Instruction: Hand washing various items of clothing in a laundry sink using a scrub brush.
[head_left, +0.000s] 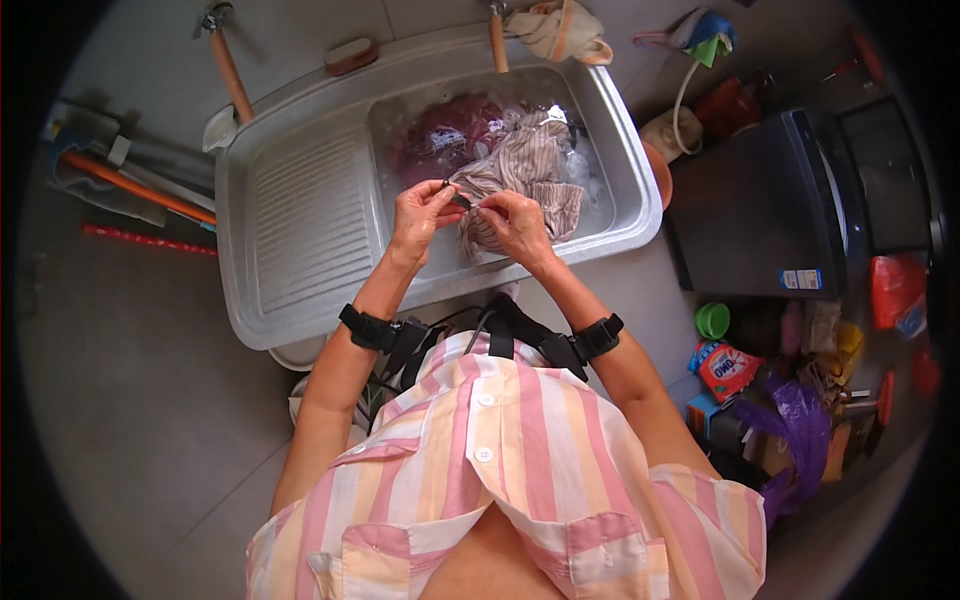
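My left hand (418, 219) pinches a small dark strip (461, 201) between thumb and fingers over the front of the sink basin. Close beside it, my right hand (517, 225) grips the strip's other end with its fingertips. Whether the strip is a garment label or a loose piece is too small to tell. Just beyond and below both hands lies a wet, striped beige garment (525, 161), bunched and partly in the water. Farther back, a dark red cloth (454, 135) is soaking in the basin.
A grey laundry sink (652, 217) has a ribbed washboard (311, 202) on its left. A brush (351, 56) and a folded cloth (562, 30) rest along its back rim. Right of it stands a dark appliance (757, 210), with an OMO detergent bag (727, 369) nearby.
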